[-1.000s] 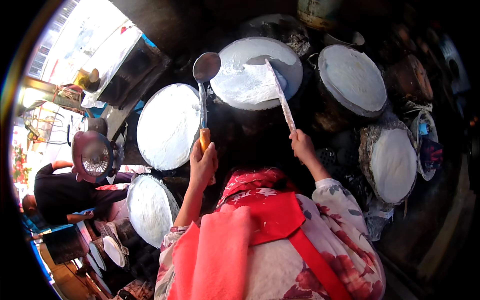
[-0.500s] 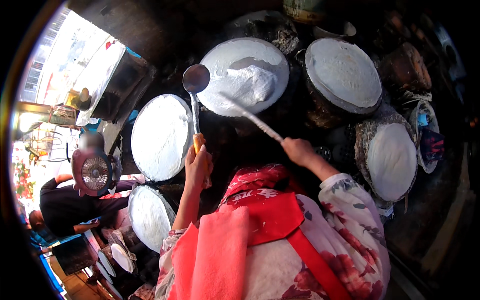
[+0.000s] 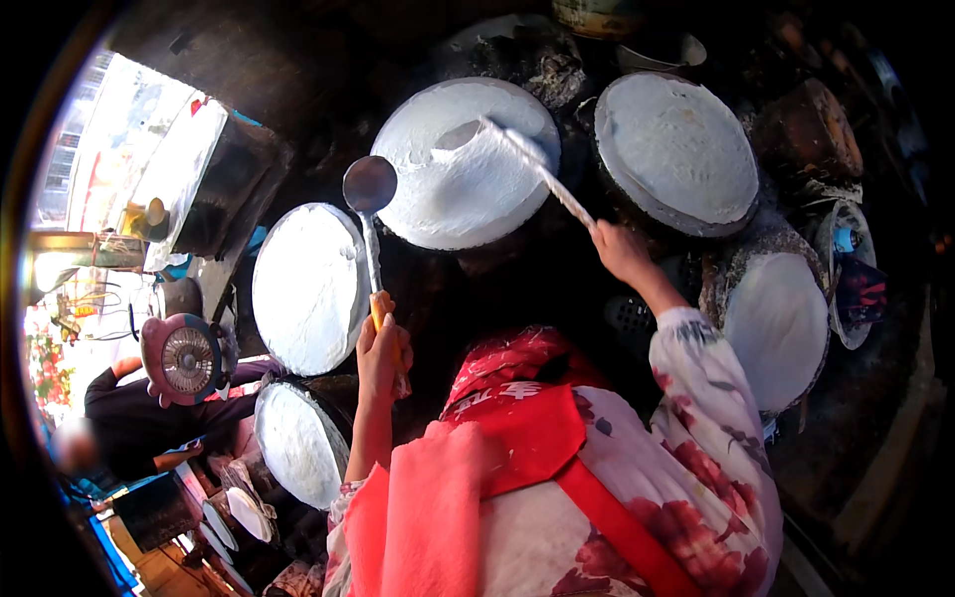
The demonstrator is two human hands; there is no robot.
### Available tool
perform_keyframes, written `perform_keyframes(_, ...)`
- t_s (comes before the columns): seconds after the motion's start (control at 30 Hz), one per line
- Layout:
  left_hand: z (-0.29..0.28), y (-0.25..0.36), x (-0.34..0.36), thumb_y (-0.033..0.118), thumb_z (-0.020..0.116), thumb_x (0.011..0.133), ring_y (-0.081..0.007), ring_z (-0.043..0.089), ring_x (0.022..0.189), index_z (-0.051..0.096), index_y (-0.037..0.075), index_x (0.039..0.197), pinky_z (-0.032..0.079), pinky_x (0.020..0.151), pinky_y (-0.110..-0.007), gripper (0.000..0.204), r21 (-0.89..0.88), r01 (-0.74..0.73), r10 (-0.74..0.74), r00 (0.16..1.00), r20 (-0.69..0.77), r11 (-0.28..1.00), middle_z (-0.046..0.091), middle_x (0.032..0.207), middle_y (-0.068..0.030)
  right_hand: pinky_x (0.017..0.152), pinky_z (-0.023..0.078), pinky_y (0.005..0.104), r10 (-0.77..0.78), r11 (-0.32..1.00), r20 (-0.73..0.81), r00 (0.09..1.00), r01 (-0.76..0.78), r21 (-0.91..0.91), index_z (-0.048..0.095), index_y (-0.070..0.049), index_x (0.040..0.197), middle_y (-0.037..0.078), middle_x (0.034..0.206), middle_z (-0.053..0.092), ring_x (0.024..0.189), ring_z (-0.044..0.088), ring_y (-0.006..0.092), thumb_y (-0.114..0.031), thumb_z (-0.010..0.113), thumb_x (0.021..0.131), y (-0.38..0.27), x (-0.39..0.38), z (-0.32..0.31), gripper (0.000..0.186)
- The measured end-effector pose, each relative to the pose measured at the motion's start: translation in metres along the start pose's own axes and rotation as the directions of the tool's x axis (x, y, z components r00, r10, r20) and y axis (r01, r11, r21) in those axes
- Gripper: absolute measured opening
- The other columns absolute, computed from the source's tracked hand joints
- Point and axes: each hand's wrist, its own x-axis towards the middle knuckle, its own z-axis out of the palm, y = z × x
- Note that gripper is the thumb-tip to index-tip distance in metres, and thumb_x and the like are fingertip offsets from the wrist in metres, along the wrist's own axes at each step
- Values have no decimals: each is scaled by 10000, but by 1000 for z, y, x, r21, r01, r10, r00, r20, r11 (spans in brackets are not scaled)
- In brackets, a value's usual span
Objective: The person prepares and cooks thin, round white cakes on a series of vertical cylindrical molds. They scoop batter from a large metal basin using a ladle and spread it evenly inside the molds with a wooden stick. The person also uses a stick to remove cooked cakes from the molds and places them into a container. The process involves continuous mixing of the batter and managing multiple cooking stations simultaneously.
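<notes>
My left hand [image 3: 382,346] is closed around the wooden handle of a metal ladle [image 3: 369,186], whose round bowl is raised just left of the middle pan. In my right hand [image 3: 625,255] is a slender stick [image 3: 567,195], coated white toward its far end. That end lies over the white batter layer [image 3: 448,199] on the round middle pan, near a bare grey patch [image 3: 458,135]. Batter covers most of this pan's surface. To its right stands a second round pan [image 3: 676,149] with a white sheet on it, and a white-covered pan [image 3: 308,289] lies close beside the ladle.
More white-covered round pans stand at the right [image 3: 776,323] and lower left [image 3: 298,443]. A pink fan [image 3: 189,360] is at the left, near a person in dark clothing [image 3: 149,423]. A metal bowl [image 3: 662,52] and a brown pot [image 3: 816,129] sit at the back.
My right hand has swept the stick rightward and up across the middle pan. The mound of batter there is now spread flatter, and the bare patch is smaller. The ladle has lowered slightly leftward.
</notes>
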Motion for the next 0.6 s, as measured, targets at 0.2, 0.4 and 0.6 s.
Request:
perform_keyframes(0.2,19,5,-2,284,484,945,-85,422,427,442,40,1232,340,386,-207,379,13,-4,5,1000,-18,1000,460,640,-3,726,483,491,60,998,-42,997,-61,-29,631,-64,848,182,822,649,828,620,381,-210,501,848,-28,123,-18,196)
perform_keyframes(0.4,28,7,1,241,483,945,-90,436,443,440,54,1239,358,401,-212,351,-53,51,-52,998,-23,997,479,663,-15,660,513,438,-276,961,-5,961,276,-5,584,-55,835,153,748,649,749,642,347,-175,514,842,-71,108,3,139)
perform_keyframes(0.6,18,-1,1,248,490,942,-89,422,444,462,69,1206,352,402,-212,320,-118,63,-64,998,-5,991,464,660,-10,628,489,493,197,980,-110,974,-197,6,544,-38,829,193,723,634,701,637,360,-224,490,893,-35,22,-4,203)
